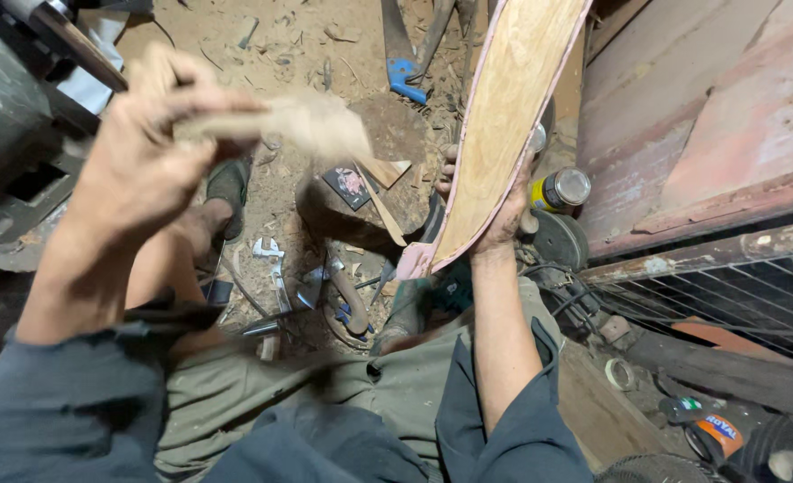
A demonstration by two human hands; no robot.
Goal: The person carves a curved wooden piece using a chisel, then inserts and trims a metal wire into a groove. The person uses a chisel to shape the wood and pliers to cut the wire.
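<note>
Dark sleeves (pixel 74 420) and olive trousers (pixel 325 394) fill the bottom edge, nearest the lens. Left hand (pixel 146 161) is raised at upper left, fingers clenched round a pale wood piece (pixel 307 121) w/ its far end motion-blurred; can't tell its exact shape. Right hand (pixel 495 210) grips the lower end of a long curved plywood board (pixel 513 98), pink-edged, tilted up and right, top cut off by the frame. Board's bottom tip sits just above the knees.

Room: tight. Grey machine (pixel 12 116) crowds the left edge, red metal panels (pixel 709 134) and a wire grille (pixel 727 295) close the right; only the sawdust floor (pixel 307 45) between them is open, and it's littered.

Count: 2 hands, 1 board, 1 yellow can (pixel 557 190) just right of the right hand, 1 blue-handled tool (pixel 405 76) at top, 1 sandalled foot (pixel 226 192) below the left hand, 1 tape roll (pixel 620 374) at lower right. Small tools around the feet are heaped, too jumbled to count.
</note>
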